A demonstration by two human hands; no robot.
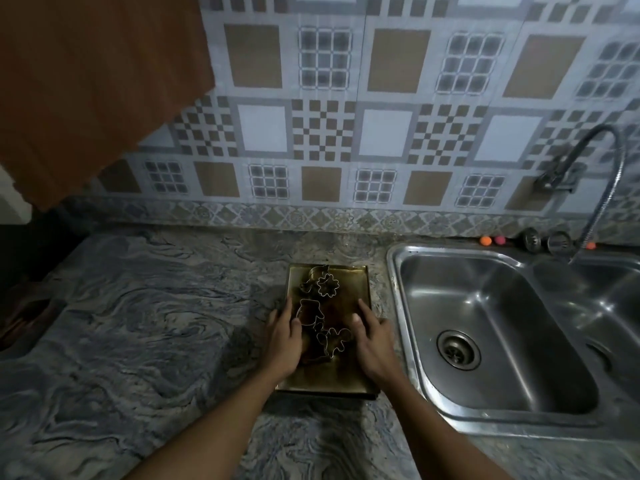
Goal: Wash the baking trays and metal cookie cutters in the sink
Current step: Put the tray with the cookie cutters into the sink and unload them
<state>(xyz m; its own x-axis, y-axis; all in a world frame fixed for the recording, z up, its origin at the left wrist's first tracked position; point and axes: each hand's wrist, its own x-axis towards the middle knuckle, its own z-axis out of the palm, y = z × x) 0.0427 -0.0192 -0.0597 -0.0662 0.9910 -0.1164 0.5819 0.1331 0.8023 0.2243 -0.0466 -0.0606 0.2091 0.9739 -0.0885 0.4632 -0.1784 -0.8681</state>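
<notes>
Beside sink (485, 306) | left grip (285, 336), right grip (372, 341) spread flat on baking tray (322, 384) | cookie cutters (313, 315) between

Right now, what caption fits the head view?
Left hand and right hand rest on a tray of cookie cutters beside the sink.

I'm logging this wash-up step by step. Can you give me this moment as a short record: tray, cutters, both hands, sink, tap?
stage: washing not yet begun
baking tray: on the counter, just left of the sink
cookie cutters: several, lying in the tray
left hand: rests on the tray's left edge, fingers fairly straight
right hand: rests on the tray's right edge, fingers fairly straight
tap: behind the sink, no water seen running
</notes>
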